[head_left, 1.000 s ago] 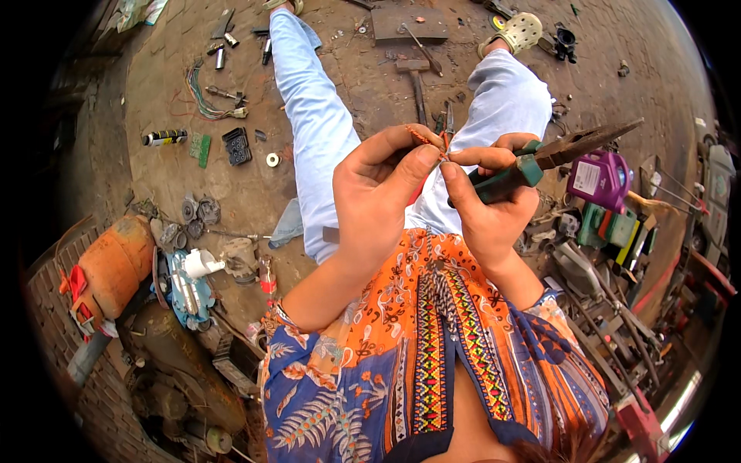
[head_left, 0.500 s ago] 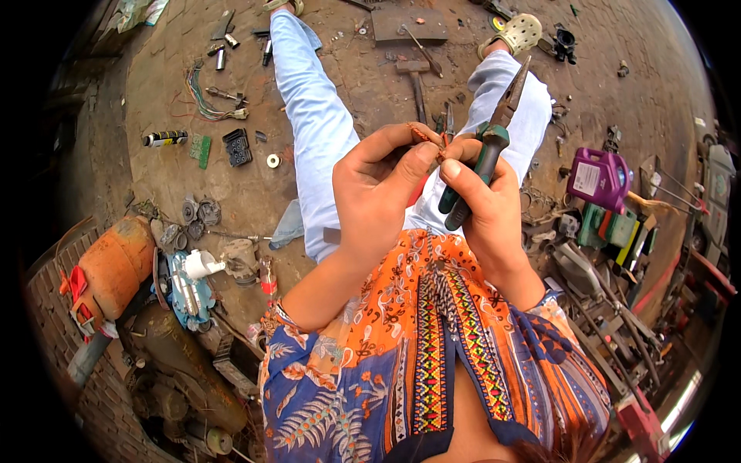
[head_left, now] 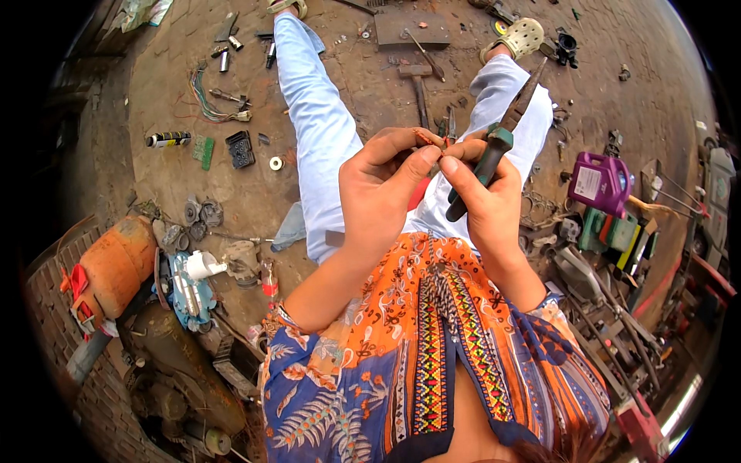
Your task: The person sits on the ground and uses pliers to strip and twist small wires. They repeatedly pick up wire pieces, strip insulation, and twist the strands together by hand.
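Observation:
Both hands meet above my lap. My left hand (head_left: 370,185) pinches a thin reddish, copper-coloured wire (head_left: 424,137) between thumb and fingers. My right hand (head_left: 494,208) has long-nosed pliers (head_left: 502,139) with dark green and black handles tucked across its palm and fingers, their jaws pointing up and away to the right. Its thumb and fingertip also pinch close beside my left fingertips, at the wire's end. The joined fingers hide most of the wire. Something red shows just below the hands, between my legs.
On the brick floor ahead lie a hammer (head_left: 419,91) and a metal plate (head_left: 411,32). To the left are a wire bundle (head_left: 212,106), a green circuit board (head_left: 204,151) and an orange gas cylinder (head_left: 116,258). A purple jug (head_left: 598,185) and scattered metal parts stand right.
The pliers have tilted slightly and shifted a little to the right in my right hand. My fingertips have moved slightly on the wire. My left hand keeps its pinch.

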Available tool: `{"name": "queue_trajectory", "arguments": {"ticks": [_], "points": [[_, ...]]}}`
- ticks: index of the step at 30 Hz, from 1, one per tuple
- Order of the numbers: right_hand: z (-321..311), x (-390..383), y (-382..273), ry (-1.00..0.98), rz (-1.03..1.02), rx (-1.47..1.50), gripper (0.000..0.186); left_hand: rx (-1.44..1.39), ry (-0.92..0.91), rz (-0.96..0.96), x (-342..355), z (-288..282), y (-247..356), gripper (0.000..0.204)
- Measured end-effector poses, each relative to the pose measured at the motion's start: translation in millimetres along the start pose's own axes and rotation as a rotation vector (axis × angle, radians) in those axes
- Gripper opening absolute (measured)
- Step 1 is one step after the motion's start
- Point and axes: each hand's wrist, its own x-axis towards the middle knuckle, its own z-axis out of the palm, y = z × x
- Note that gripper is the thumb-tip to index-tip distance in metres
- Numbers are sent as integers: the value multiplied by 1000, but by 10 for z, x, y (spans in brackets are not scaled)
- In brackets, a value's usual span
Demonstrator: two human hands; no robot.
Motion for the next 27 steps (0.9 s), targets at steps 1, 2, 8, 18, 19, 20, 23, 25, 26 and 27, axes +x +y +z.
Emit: {"name": "queue_trajectory", "arguments": {"ticks": [1,2,8,18,19,20,23,25,26,27], "points": [[-1,3,15,-6,-18,15,16,18,-6,17,-3,-7,-14,12],[-2,8,42,-13,-35,30,17,36,-11,35,-5,-15,-29,12],[-86,3,27,-127,135,147,19,124,-55,113,-14,-77,-103,13],[-180,153,182,-139,187,94,21,67,71,-53,269,-157,-89,14],[-207,181,244,-110,165,117,20,92,81,-41,340,-186,-93,15],[-231,234,294,-83,143,139,20,93,80,-47,438,-197,-81,15],[-300,395,377,-48,81,181,19,81,98,-94,658,-239,-73,17],[-363,481,393,-64,76,145,22,80,95,-146,823,-258,-78,19],[-391,543,392,-69,73,126,23,78,92,-173,926,-262,-92,21],[-420,619,393,-53,70,142,24,61,93,-196,1030,-277,-148,22]]}}
